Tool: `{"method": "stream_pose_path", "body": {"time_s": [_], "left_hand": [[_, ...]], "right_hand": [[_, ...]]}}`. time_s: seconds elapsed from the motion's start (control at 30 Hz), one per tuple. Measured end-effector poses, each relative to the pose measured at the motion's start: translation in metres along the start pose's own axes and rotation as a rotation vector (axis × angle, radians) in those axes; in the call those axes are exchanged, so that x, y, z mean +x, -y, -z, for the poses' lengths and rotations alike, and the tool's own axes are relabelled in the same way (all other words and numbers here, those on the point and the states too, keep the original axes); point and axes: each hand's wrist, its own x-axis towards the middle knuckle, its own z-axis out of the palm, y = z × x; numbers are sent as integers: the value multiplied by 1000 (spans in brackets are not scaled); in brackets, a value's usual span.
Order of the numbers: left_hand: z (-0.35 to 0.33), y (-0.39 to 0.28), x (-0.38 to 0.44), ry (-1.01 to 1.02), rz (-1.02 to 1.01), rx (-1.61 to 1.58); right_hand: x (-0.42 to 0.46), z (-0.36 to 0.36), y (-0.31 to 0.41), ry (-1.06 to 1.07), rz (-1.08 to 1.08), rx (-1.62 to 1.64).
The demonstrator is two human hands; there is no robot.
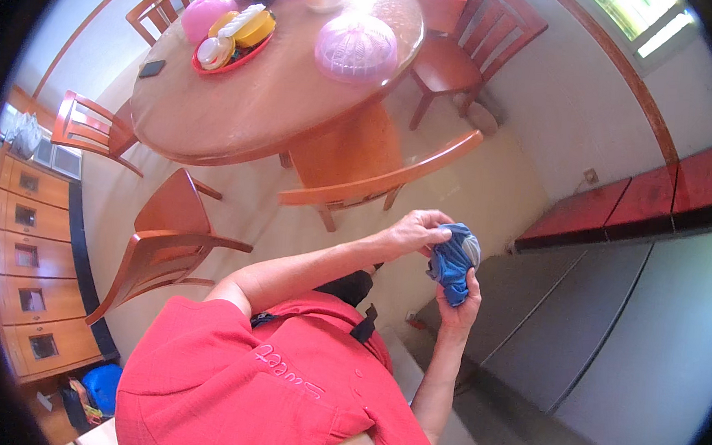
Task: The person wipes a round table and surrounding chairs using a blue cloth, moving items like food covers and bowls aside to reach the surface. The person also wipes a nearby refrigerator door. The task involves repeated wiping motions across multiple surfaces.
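Note:
A crumpled blue cloth (450,259) with a pale grey part is bunched up in front of my body, to the right of the chair back. My left hand (421,231) pinches its upper left edge between thumb and fingers. From below and the right, my right hand (462,302) grips the lower end, with the thumb lying along the cloth's side. Folds hide some of the fingertips, and what kind of garment or cloth it is cannot be told.
Ahead stands an oval table (246,112) bearing a pink mesh food cover (357,48), a red tray (237,65) of containers and a dark phone (152,69). Wooden chairs (384,169) surround it. Grey panels (618,336) under a red ledge (644,203) are at right, drawers (42,252) at left.

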Motion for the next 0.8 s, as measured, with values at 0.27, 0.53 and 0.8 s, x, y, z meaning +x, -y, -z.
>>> {"method": "stream_pose_path", "body": {"time_s": [0.27,0.53,0.8], "left_hand": [[48,-99,144,-374,-18,-428],[162,-83,278,-814,-156,-839],[263,-67,304,-1094,-527,-1126]], "right_hand": [[124,12,131,-56,-96,-1],[248,53,221,-462,-191,-258],[373,16,303,-429,-317,-523]]}}
